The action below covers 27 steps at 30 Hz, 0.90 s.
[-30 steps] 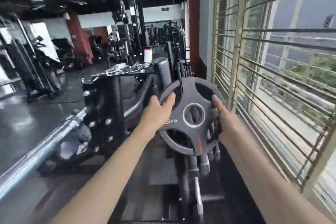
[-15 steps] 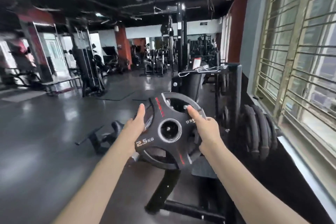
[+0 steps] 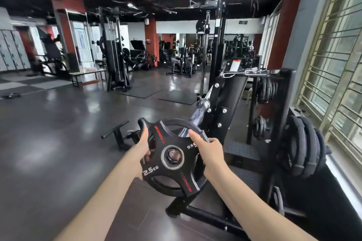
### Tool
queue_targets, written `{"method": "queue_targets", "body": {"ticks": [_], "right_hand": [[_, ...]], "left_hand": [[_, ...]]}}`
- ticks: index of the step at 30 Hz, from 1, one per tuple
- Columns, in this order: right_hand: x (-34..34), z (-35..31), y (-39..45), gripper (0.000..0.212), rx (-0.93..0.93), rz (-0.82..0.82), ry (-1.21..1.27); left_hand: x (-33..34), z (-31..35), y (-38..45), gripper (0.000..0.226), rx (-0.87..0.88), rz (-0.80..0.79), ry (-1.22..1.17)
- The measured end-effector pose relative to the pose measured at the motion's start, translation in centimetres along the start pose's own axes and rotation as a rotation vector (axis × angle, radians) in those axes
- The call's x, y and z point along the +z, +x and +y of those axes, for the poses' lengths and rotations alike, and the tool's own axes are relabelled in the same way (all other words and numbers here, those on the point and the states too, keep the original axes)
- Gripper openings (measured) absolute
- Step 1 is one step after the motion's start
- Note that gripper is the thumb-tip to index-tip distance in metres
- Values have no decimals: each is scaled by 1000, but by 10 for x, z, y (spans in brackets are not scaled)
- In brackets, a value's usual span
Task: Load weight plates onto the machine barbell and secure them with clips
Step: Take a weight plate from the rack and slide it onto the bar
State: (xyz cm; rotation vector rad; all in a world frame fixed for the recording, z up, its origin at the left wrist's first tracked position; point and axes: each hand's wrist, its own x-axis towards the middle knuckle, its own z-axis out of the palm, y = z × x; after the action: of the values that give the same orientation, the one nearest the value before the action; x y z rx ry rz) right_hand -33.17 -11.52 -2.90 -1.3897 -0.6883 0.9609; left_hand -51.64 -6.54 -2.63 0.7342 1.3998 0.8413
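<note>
I've got the 2.5 kg weight plate point(image 3: 172, 159) clamped between both hands — my left hand point(image 3: 142, 147) curled round its left rim with the fingers through a cut-out, my right hand point(image 3: 208, 152) gripping the upper right rim, thumb laid along the face. Holding it at opposite edges keeps the plate from wobbling and lets me steer the steel-ringed centre hole point(image 3: 172, 156), which is what has to find the bar.

The plate sits directly in front of my hands, flat face turned toward me and tipped slightly back, so the axis through its hole runs away from me and a little upward. The barbell sleeve point(image 3: 197, 115) lies just beyond my right thumb, its long axis slanting up and away toward the machine frame point(image 3: 225, 101). Its near end looks to be behind the plate, roughly in line with the hole; whether it has entered the hole, I cannot tell.

Beyond my right hand, spring clips point(image 3: 254, 72) hang on top of the plate rack — I judge they come after this plate is seated.
</note>
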Motion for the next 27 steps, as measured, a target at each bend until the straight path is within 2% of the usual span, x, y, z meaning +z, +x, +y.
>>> {"method": "queue_targets", "body": {"ticks": [2, 6, 8, 10, 11, 15, 17, 18, 21, 25, 27], "right_hand": [[4, 2, -3, 60, -51, 43, -30], [9, 7, -13, 58, -136, 106, -79], [9, 12, -18, 53, -197, 127, -98], [8, 13, -18, 48, -251, 119, -102], [8, 12, -13, 46, -259, 118, -92], [9, 12, 14, 47, -240, 130, -26], [8, 14, 27, 44, -251, 134, -33], [7, 14, 34, 42, -264, 136, -41], [3, 13, 64, 34, -317, 100, -84], [-3, 13, 117, 37, -336, 28, -168], [-7, 9, 141, 38, -329, 2, -197]], "left_hand": [[-2, 1, 8, 116, -52, -63, 49], [-3, 4, 17, 129, -53, -166, 31], [0, 2, 23, 118, -3, -183, -17], [10, 8, 24, 87, 42, -199, -84], [15, 13, 25, 80, 59, -216, -82], [27, 36, 35, 107, 61, -222, 25], [35, 45, 43, 139, 71, -242, 53], [40, 47, 46, 148, 67, -256, 44], [53, 57, 75, 134, 95, -250, 54], [78, 74, 114, 136, 109, -254, 127], [92, 87, 129, 115, 124, -238, 135]]}}
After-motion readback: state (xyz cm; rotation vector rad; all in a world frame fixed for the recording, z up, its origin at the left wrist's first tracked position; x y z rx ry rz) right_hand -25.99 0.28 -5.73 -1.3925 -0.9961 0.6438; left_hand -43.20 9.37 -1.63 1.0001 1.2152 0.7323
